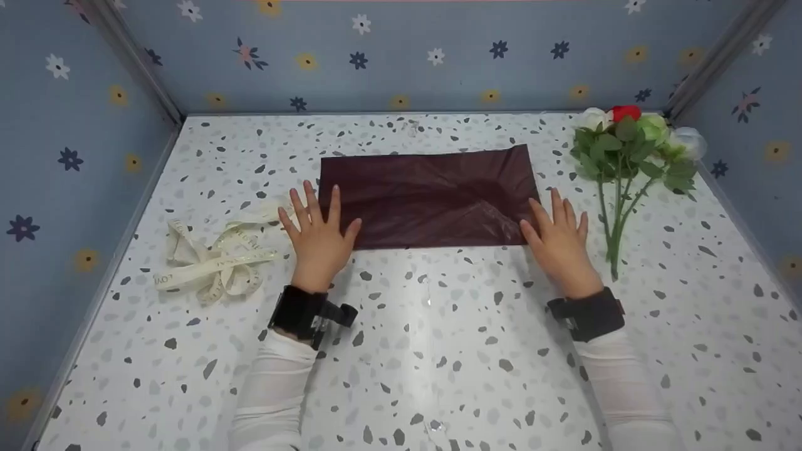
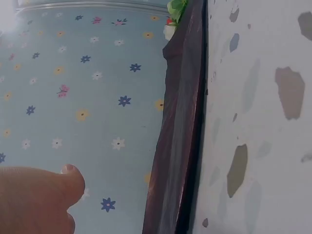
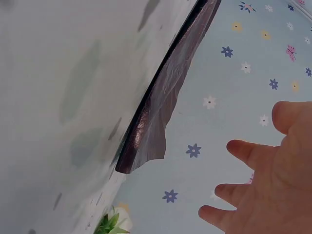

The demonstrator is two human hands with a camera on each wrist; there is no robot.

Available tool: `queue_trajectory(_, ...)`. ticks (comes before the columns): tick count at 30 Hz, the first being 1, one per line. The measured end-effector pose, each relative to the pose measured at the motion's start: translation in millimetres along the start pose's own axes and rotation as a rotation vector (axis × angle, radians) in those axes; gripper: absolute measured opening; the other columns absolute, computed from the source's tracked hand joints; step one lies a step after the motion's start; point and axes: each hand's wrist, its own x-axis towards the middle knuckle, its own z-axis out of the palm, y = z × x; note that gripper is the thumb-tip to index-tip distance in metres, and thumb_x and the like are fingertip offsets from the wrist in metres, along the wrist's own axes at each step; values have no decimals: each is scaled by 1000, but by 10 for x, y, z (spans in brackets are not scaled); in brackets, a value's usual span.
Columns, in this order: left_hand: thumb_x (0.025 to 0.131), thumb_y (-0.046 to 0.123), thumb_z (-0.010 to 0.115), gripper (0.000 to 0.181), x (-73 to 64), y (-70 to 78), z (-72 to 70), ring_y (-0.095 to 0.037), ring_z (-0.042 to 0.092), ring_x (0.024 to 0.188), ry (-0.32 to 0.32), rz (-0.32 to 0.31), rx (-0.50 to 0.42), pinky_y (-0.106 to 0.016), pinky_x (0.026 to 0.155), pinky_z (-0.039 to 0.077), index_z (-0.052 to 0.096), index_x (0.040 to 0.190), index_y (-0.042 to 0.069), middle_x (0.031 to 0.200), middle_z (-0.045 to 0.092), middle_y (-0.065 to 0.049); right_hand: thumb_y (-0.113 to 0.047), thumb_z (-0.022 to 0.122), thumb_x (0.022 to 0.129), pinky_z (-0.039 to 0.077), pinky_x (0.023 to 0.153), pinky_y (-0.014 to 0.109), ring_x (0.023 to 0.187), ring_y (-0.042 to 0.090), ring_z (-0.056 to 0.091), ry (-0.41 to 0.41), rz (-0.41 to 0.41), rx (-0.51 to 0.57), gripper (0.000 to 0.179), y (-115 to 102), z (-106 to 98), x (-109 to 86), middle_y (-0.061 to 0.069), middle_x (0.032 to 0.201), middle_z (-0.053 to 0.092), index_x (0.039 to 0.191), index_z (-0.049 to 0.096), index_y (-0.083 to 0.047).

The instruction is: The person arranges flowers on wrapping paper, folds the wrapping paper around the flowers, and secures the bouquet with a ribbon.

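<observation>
A dark maroon sheet of wrapping paper (image 1: 426,200), creased toward its right side, lies flat on the speckled table. My left hand (image 1: 321,244) is spread at the sheet's left end, its fingers overlapping that edge in the head view. At the opposite end my right hand (image 1: 559,247) is spread too, thumb and forefinger beside the lower right corner. Neither hand grips anything. In the right wrist view the fingers (image 3: 248,156) stand apart from the sheet's raised edge (image 3: 156,107). Only the thumb side of the left hand (image 2: 39,197) shows in its wrist view.
Left of the left hand lies a loosely looped cream ribbon (image 1: 216,263) with printed lettering. Artificial flowers (image 1: 626,144) in white, red and green lie at the right, stems toward me. Flower-patterned panels (image 1: 401,56) enclose the table (image 1: 426,351) at back and sides.
</observation>
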Motion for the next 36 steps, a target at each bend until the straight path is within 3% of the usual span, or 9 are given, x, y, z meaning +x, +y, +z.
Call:
queue_trajectory(11, 99, 52, 33, 69, 30, -128, 68, -46, -12, 142, -126, -55, 46, -63, 109, -10, 10, 154, 17, 155, -11, -26, -47, 26, 101, -9, 108, 66, 140, 50, -1, -145, 35, -21, 64, 169, -35, 168, 27, 155, -6, 150, 22, -6)
queue_trajectory(19, 99, 52, 30, 70, 127, -175, 86, -46, -14, 141, -213, -67, 45, -63, 110, -8, 5, 154, 15, 154, -15, -28, -45, 26, 101, -5, 109, 65, 139, 52, 2, -247, 54, -23, 63, 212, -9, 349, 30, 154, -7, 150, 21, -5)
queue_trajectory(30, 99, 48, 37, 65, 212, -234, 56, -48, -14, 140, -346, -6, 56, -62, 111, -6, 13, 153, 21, 152, -17, -31, -44, 25, 102, -2, 109, 65, 141, 49, 1, -348, 90, 7, 64, 260, 64, 502, 33, 153, -3, 149, 19, -1)
queue_trajectory(36, 97, 48, 44, 73, 322, -177, 37, -47, -14, 141, -390, 21, 66, -61, 112, -4, 9, 154, 21, 151, -17, -32, -41, 28, 102, 6, 110, 64, 138, 52, 12, -348, 75, -25, 63, 285, 26, 559, 36, 150, 11, 146, 26, 4)
